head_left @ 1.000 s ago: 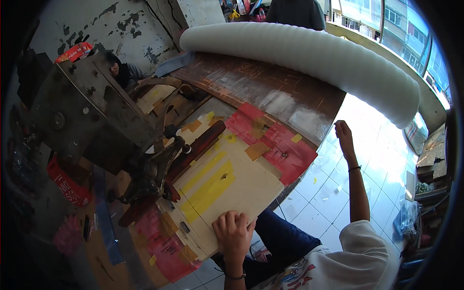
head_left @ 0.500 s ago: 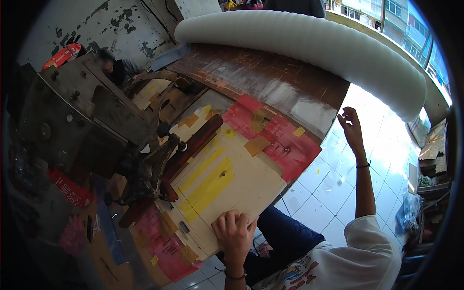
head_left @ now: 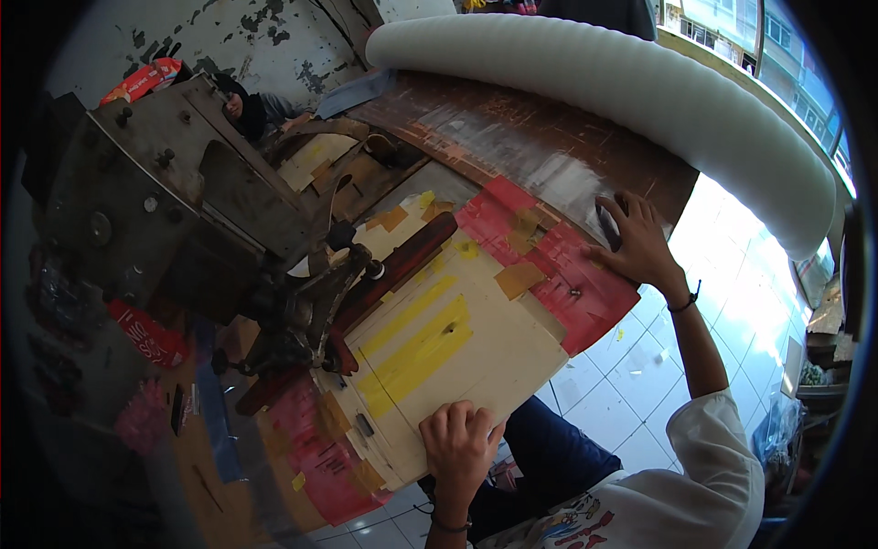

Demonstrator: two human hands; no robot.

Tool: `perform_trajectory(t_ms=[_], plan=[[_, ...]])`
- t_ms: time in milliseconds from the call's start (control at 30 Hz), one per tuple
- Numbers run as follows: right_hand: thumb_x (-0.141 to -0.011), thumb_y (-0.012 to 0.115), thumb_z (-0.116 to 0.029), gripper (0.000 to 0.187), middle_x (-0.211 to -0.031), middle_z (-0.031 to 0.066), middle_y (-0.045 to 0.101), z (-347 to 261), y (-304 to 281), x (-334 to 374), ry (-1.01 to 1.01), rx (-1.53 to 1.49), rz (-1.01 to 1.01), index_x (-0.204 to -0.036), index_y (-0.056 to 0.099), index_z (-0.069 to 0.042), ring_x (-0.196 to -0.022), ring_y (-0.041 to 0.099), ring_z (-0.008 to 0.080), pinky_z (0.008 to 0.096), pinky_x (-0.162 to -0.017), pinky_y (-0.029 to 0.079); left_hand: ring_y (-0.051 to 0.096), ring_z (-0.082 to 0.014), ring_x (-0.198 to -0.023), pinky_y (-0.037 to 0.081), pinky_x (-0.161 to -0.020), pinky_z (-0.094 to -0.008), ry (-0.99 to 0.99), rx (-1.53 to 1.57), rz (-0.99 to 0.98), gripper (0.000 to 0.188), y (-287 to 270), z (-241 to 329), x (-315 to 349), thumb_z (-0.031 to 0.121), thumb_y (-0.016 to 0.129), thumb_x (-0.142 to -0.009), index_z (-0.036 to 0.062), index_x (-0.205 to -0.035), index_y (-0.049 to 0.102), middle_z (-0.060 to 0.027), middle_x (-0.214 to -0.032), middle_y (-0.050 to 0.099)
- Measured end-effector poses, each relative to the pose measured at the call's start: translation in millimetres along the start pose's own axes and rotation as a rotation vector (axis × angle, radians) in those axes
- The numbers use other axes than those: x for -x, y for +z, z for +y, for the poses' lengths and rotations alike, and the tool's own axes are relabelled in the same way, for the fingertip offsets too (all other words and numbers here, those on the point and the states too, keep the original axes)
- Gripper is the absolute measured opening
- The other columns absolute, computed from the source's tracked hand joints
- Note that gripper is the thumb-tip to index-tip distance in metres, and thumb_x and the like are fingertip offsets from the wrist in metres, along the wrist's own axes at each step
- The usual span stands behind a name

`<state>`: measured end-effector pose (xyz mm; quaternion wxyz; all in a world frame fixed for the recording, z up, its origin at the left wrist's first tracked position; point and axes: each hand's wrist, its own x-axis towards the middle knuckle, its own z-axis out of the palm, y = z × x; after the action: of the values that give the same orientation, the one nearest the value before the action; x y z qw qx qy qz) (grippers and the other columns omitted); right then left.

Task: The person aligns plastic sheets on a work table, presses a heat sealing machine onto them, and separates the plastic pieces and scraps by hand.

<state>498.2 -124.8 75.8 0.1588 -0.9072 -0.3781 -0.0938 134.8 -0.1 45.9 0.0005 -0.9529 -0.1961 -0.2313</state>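
My left hand (head_left: 460,448) has its fingers curled over the near edge of a flat cream board (head_left: 512,361) marked with broad yellow stripes. Red sheets (head_left: 585,291), fixed with patches of brown tape, show beside the board. Above the far right corner, my right hand (head_left: 640,242) is spread, its thumb near the red sheet and its fingers over the edge of the brown table (head_left: 485,137). Between thumb and forefinger shows a small dark shape (head_left: 606,226); I cannot make out whether it is a thing or shadow. A dark red bar (head_left: 398,273) lies across the board's far left side.
A heavy grey metal machine (head_left: 174,183) with a jointed arm (head_left: 311,311) stands at the left, over the board. Behind the brown table lies a long white foam roll (head_left: 604,87). Another person (head_left: 265,110) is behind the machine. White floor tiles (head_left: 631,366) show at right.
My right hand has come down and left from over the floor to the table's edge, its fingers spreading. My left hand stays at the board's near edge. The view has shifted slightly.
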Motion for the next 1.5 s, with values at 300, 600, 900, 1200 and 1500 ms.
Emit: perform_trajectory(t_ms=[300, 600, 900, 1200, 1500], plan=[[-0.088, 0.062, -0.068, 0.08, -0.139, 0.0263, 0.051, -7, 0, -106, -0.155, -0.22, -0.047, -0.142, 0.053, -0.009, -0.134, 0.048, 0.0409, 0.053, -0.109, 0.041, 0.054, -0.0262, -0.097, 0.042, -0.084, -0.0452, -0.012, 0.001, -0.03, 0.038, -1, -2, 2, 0.032, 0.09, -0.07, 0.0162, -0.084, 0.059, -0.0033, -0.094, 0.053], [-0.092, 0.048, -0.074, 0.088, -0.149, 0.0295, 0.043, -51, 85, -236, 0.068, 0.087, -0.118, -0.144, 0.051, -0.003, -0.142, 0.035, 0.0449, 0.0665, -0.113, 0.026, 0.053, -0.0254, -0.098, 0.041, -0.083, -0.0442, -0.004, 0.039, -0.017, 0.035, 5, 0, 0, 0.027, 0.09, -0.068, 0.0161, -0.085, 0.061, -0.002, -0.093, 0.052], [-0.092, 0.06, -0.062, 0.072, -0.145, 0.0239, 0.048, -61, 86, -230, -0.081, -0.031, -0.04, -0.144, 0.053, -0.013, -0.14, 0.038, 0.0415, 0.0636, -0.111, 0.029, 0.053, -0.0254, -0.098, 0.041, -0.085, -0.0442, -0.007, 0.03, -0.029, 0.035, 2, -3, 7, 0.027, 0.089, -0.068, 0.0163, -0.086, 0.061, -0.002, -0.092, 0.051], [-0.1, 0.055, -0.052, 0.055, -0.142, 0.0186, 0.054, -16, 27, -189, -0.199, -0.12, -0.056, -0.136, 0.059, -0.011, -0.136, 0.046, 0.0386, 0.0531, -0.111, 0.037, 0.054, -0.0277, -0.098, 0.042, -0.085, -0.0453, 0.001, 0.01, -0.03, 0.038, 2, -1, -1, 0.03, 0.09, -0.068, 0.0146, -0.085, 0.06, -0.0049, -0.095, 0.054], [-0.106, 0.052, -0.041, 0.059, -0.153, 0.0155, 0.046, 126, 37, 39, 0.322, -0.558, 0.414, -0.153, 0.038, -0.008, -0.135, 0.051, 0.0304, 0.0445, -0.115, 0.039, 0.052, -0.0289, -0.091, 0.039, -0.087, -0.0461, -0.054, 0.112, -0.116, 0.039, -21, 20, -21, 0.039, 0.086, -0.075, 0.0124, -0.086, 0.059, -0.0065, -0.093, 0.054]])
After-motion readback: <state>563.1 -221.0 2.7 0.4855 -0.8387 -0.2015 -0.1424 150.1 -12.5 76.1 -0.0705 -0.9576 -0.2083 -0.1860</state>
